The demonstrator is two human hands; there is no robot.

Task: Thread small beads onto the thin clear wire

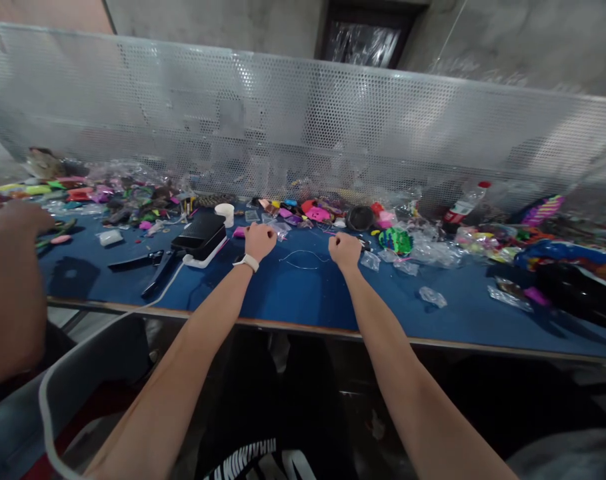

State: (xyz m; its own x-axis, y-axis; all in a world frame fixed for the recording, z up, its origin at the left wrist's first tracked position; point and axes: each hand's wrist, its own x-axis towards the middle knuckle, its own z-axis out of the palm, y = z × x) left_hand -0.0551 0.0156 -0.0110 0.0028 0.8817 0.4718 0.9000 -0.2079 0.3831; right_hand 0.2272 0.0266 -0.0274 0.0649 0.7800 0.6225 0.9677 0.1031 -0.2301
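My left hand (261, 241), with a white band at its wrist, is closed just above the blue tabletop. What its fingers hold, if anything, is hidden. Opposite it, my right hand (345, 251) is closed too, its fingertips turned out of sight. Between the two hands lies a thin white thread (305, 252) in loose curves; one end runs close to my right hand, but I cannot tell whether it is gripped. A small pink piece (239, 232) is beside my left hand. Clear plastic bits (370, 260) lie right of my right hand.
A black device with a white base (200, 237) and dark handles stands left, its white cable (107, 327) hanging over the edge. Colourful pieces and plastic bags line the perforated metal screen (283, 120). A bottle (465, 203) stands right. Another person's arm (15, 287) is at far left.
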